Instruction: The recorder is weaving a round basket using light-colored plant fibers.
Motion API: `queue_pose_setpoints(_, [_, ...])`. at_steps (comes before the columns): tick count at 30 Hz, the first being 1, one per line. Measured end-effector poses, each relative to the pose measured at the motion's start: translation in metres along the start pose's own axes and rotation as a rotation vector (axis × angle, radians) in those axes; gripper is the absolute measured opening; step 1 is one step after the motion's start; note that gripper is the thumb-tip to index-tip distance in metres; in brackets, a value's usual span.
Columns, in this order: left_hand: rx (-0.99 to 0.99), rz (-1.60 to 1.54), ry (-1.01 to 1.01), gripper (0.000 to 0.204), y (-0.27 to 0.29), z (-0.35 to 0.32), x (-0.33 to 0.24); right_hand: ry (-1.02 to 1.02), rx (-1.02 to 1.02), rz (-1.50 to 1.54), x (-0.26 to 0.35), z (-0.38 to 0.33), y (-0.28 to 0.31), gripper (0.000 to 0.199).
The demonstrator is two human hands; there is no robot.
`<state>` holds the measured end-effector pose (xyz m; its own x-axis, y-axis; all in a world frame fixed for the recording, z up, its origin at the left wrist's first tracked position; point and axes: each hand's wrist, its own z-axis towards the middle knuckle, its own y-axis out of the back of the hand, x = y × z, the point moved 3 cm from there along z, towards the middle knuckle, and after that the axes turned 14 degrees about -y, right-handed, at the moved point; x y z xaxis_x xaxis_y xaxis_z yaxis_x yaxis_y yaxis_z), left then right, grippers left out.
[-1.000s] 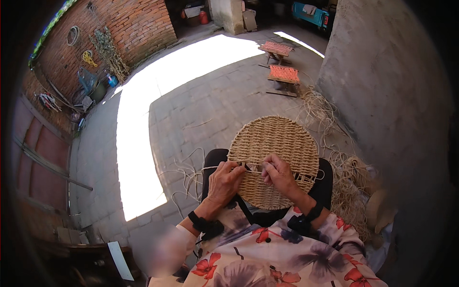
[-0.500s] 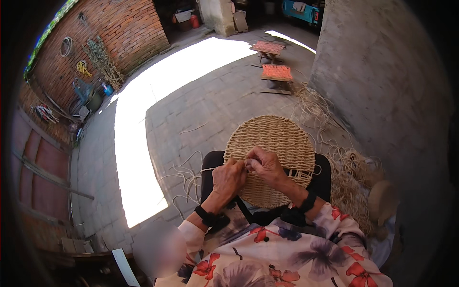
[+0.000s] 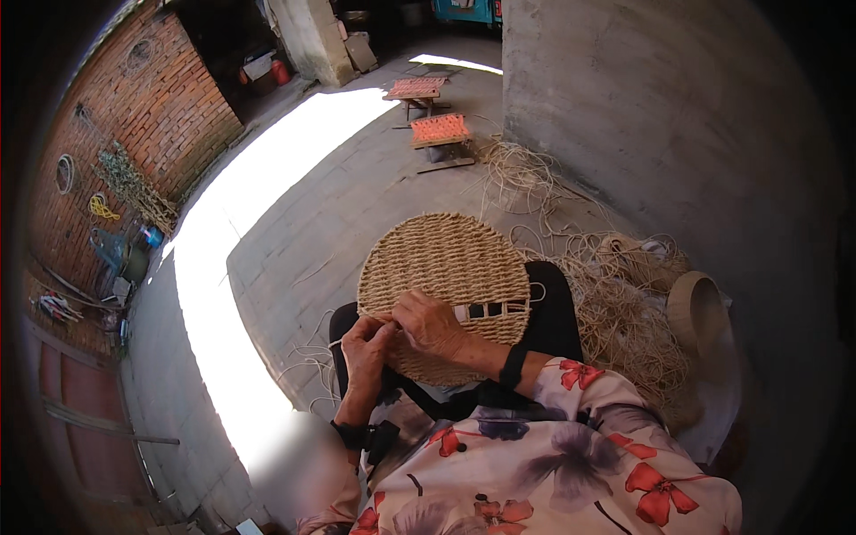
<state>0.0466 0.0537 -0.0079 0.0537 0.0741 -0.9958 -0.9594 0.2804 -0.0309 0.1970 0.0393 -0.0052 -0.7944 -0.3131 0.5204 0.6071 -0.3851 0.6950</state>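
Round tan woven straw mat (image 3: 446,263) on lap; left hand (image 3: 367,343) & right hand (image 3: 428,321) pinch a strand at its edge, mid-weave. Next likely: pull strand tight.

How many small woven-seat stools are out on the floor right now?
2. A small stool with an orange woven seat stands on the paved floor beside the grey concrete wall; a small stool with a duller reddish woven seat stands just beyond it. Others may be hidden in the dark background.
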Motion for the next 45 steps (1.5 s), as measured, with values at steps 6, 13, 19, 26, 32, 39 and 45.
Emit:
queue_pose_setpoints(6, [0.043,0.714,-0.508,0.014,-0.017,0.006,-0.011,-0.024,-0.024,0.088,-0.001,-0.007,0.013,0.015])
queue_pose_setpoints(13, [0.083,0.767,-0.371,0.01,-0.023,0.022,-0.007,-0.071,0.091,0.004,-0.002,-0.014,0.016,0.035])
queue_pose_setpoints(19, [0.103,0.483,-0.169,0.023,-0.001,0.027,0.009,-0.108,0.313,-0.085,0.0,0.002,0.009,0.045])
queue_pose_setpoints(26, [0.015,0.174,-0.054,0.022,0.006,0.004,-0.028,-0.379,0.224,0.385,-0.016,-0.012,0.027,0.034])
queue_pose_setpoints(32, [0.032,0.742,-0.513,0.011,0.031,-0.011,-0.023,-0.772,0.613,1.139,-0.034,-0.019,0.047,0.024])
queue_pose_setpoints(39, [0.107,0.694,-0.489,0.013,-0.002,-0.005,-0.047,-0.563,0.157,0.336,-0.053,-0.044,0.09,0.013])
queue_pose_setpoints(45, [0.297,-0.047,-0.05,0.022,-0.081,-0.005,-0.047,-0.395,-0.036,0.449,-0.022,-0.033,0.132,0.012])
